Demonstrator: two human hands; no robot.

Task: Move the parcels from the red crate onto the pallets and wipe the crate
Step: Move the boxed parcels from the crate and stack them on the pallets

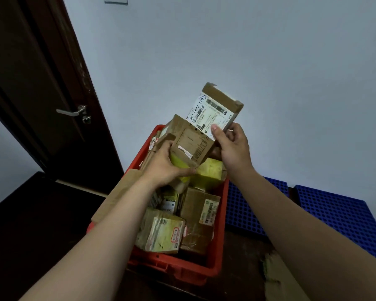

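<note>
The red crate [206, 272] stands on the dark floor in the centre, heaped with several cardboard and yellow-wrapped parcels [201, 210]. My right hand [232, 146] grips a flat brown box with a white shipping label [215, 109], lifted above the crate's far end and tilted. My left hand [165, 168] holds a brown carton with a yellow-taped end [189, 144], raised just over the pile and touching the labelled box. Two blue perforated pallets [347, 211] lie on the floor to the right of the crate, with nothing on their visible parts.
A dark wooden door with a metal handle [74, 111] stands at the left, and a pale wall is behind the crate. A flat cardboard piece [117, 194] leans over the crate's left rim. Another cardboard piece [276, 276] lies on the floor at lower right.
</note>
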